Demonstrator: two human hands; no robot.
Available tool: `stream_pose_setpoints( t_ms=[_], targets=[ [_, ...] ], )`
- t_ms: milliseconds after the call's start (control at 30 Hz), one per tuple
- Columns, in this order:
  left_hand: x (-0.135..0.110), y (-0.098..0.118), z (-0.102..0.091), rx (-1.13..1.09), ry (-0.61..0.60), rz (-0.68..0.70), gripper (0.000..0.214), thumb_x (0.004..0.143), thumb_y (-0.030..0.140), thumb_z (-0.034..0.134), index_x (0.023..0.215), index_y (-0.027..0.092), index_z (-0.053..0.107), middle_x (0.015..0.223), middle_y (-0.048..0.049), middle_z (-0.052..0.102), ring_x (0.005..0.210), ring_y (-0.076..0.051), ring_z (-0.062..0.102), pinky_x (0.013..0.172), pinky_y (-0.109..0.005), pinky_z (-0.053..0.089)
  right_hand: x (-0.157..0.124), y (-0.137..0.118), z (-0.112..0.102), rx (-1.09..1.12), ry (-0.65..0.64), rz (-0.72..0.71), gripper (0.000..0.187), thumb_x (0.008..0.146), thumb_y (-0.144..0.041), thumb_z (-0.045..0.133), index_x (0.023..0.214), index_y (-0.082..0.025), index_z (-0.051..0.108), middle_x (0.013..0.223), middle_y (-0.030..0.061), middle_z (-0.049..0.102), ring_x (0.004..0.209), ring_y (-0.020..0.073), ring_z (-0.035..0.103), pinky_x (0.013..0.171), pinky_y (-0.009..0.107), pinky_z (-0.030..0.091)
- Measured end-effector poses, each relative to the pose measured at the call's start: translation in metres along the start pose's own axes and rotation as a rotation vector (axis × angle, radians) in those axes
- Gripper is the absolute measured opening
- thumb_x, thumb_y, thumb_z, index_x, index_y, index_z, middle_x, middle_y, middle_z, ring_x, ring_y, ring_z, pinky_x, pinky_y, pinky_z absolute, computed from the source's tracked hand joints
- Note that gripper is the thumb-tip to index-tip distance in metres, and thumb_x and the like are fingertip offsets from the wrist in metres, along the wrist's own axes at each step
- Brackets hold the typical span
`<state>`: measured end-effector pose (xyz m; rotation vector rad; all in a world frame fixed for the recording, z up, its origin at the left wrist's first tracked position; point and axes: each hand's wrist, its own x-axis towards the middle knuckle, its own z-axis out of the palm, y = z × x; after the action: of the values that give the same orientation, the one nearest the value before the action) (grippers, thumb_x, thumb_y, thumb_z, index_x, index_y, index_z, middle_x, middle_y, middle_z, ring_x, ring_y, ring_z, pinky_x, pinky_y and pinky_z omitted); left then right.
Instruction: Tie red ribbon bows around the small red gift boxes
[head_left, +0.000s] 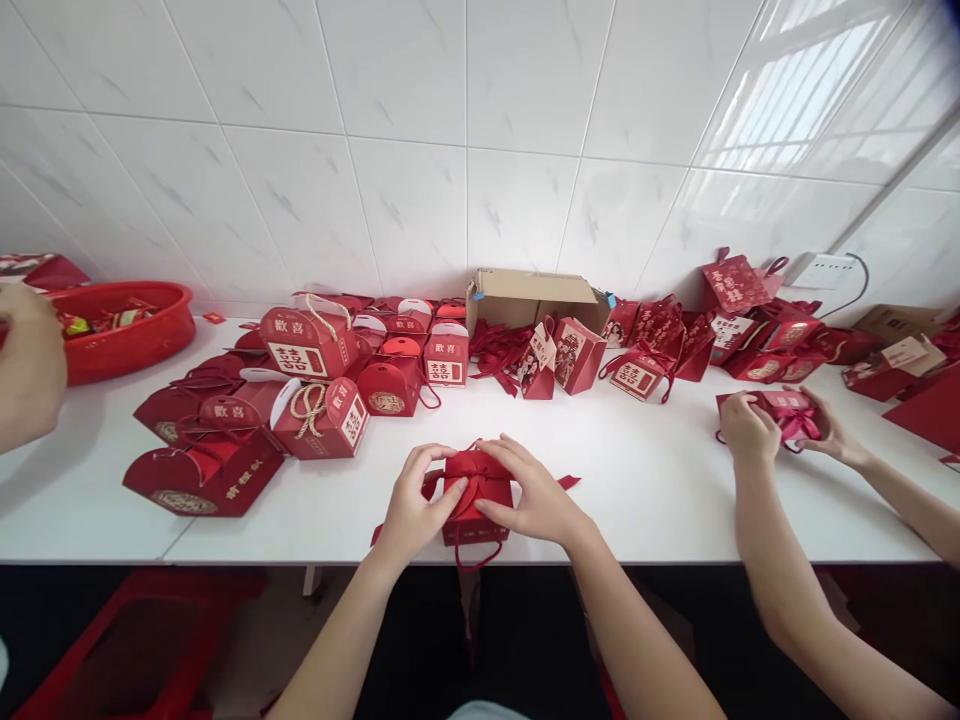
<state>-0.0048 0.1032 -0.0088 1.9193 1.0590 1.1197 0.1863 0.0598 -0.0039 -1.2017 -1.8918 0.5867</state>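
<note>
A white-tiled wall (465, 150) backs a long white table (645, 480), and standing here what catches my eye is the small red box (478, 505) sitting at the middle of the table's front edge, right in front of the person. The left hand (412, 505) is curled against the box's left side with its fingertips pinching at the red ribbon (480, 468) on top. The right hand (536, 495) lies over the right side, its fingers also closed on the ribbon, so both hands grip the box between them. A thin cord loop hangs from the box past the table's edge. To my mind that is the weak spot: the box sits so close to the edge that a hard tug on the ribbon could drag it off, and the satin looks slippery enough to slide out of a loose pinch. Toward the right end a co-worker's hands (750, 430) hold another box (787, 410) with a pinkish bow. Along the back edge stand an open cardboard carton (536, 290) and rows of red gift boxes (315, 390). At the left end, near the back, sits a red basin (124, 330), with a third person's hand (26, 365) just in front of it.
</note>
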Motion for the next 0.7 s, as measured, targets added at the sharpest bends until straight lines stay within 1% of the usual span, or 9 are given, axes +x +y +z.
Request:
stream_pose_setpoints(
  t_ms=[100,233,300,400,467,533,600,667,700],
  targets=[
    [0.0,-0.001,0.002,-0.014,-0.008,-0.012,0.021,0.083,0.027,0.061,0.103,0.023,0.056,0.11,-0.0065,0.055,0.108,-0.02,0.057,0.086,-0.035,0.055,0.005,-0.005,-0.001,0.024,-0.011,0.005,0.054,0.078,-0.02,0.066,0.129,-0.022,0.049,0.122,0.0105,0.056,0.115,0.0235,0.054,0.099,0.042,0.047],
    [-0.002,-0.005,0.007,-0.048,-0.017,-0.038,0.023,0.082,0.027,0.061,0.104,0.023,0.055,0.111,-0.0055,0.054,0.11,-0.02,0.055,0.092,-0.036,0.051,0.004,-0.01,-0.002,0.042,0.028,0.023,0.047,0.078,-0.016,0.062,0.123,-0.022,0.05,0.118,0.0096,0.055,0.11,0.0213,0.056,0.095,0.038,0.049],
    [-0.001,-0.008,0.01,-0.061,-0.013,-0.063,0.028,0.082,0.029,0.061,0.108,0.023,0.052,0.114,-0.0062,0.052,0.112,-0.02,0.054,0.093,-0.037,0.05,0.001,-0.009,0.001,0.037,0.036,0.023,0.043,0.083,-0.019,0.059,0.125,-0.022,0.049,0.123,0.0109,0.053,0.118,0.0227,0.052,0.101,0.041,0.046],
    [0.0,-0.012,0.011,-0.046,0.0,-0.18,0.04,0.079,0.036,0.064,0.112,0.023,0.046,0.118,-0.0082,0.051,0.103,-0.02,0.057,0.084,-0.035,0.051,-0.006,-0.001,0.009,0.036,0.077,0.053,0.039,0.093,-0.025,0.047,0.132,-0.023,0.045,0.141,0.0122,0.043,0.136,0.0244,0.036,0.11,0.046,0.037],
    [0.001,-0.015,0.01,-0.032,-0.02,-0.261,0.041,0.076,0.041,0.066,0.106,0.022,0.046,0.107,-0.0061,0.054,0.087,-0.018,0.058,0.074,-0.032,0.051,-0.012,0.006,0.014,0.066,0.147,0.127,0.041,0.095,-0.028,0.044,0.135,-0.025,0.042,0.147,0.012,0.034,0.138,0.0249,0.033,0.106,0.045,0.042],
    [0.001,-0.016,0.006,-0.028,-0.08,-0.288,0.033,0.076,0.046,0.065,0.09,0.021,0.048,0.086,-0.0003,0.054,0.072,-0.015,0.055,0.067,-0.029,0.048,-0.016,0.014,0.018,0.12,0.24,0.252,0.046,0.091,-0.036,0.051,0.134,-0.025,0.041,0.144,0.0141,0.037,0.124,0.025,0.049,0.089,0.04,0.054],
    [0.002,-0.016,0.003,-0.028,-0.146,-0.298,0.033,0.077,0.048,0.063,0.073,0.02,0.047,0.068,0.0039,0.048,0.062,-0.013,0.05,0.06,-0.026,0.043,-0.018,0.021,0.019,0.156,0.313,0.393,0.05,0.083,-0.046,0.06,0.125,-0.022,0.046,0.128,0.014,0.05,0.096,0.0214,0.061,0.071,0.035,0.056],
    [0.002,-0.015,0.002,-0.024,-0.175,-0.307,0.039,0.077,0.05,0.062,0.063,0.02,0.042,0.06,0.0053,0.042,0.057,-0.012,0.044,0.056,-0.025,0.039,-0.018,0.026,0.015,0.185,0.296,0.492,0.046,0.078,-0.053,0.064,0.106,-0.019,0.053,0.101,0.0078,0.06,0.074,0.0168,0.058,0.064,0.032,0.051],
    [0.002,-0.015,0.002,-0.021,-0.172,-0.311,0.041,0.076,0.051,0.062,0.06,0.02,0.039,0.058,0.0056,0.04,0.056,-0.012,0.043,0.054,-0.024,0.037,-0.017,0.028,0.013,0.205,0.255,0.517,0.041,0.078,-0.056,0.063,0.094,-0.019,0.055,0.088,0.0042,0.06,0.068,0.0156,0.055,0.063,0.031,0.048]
  ],
)
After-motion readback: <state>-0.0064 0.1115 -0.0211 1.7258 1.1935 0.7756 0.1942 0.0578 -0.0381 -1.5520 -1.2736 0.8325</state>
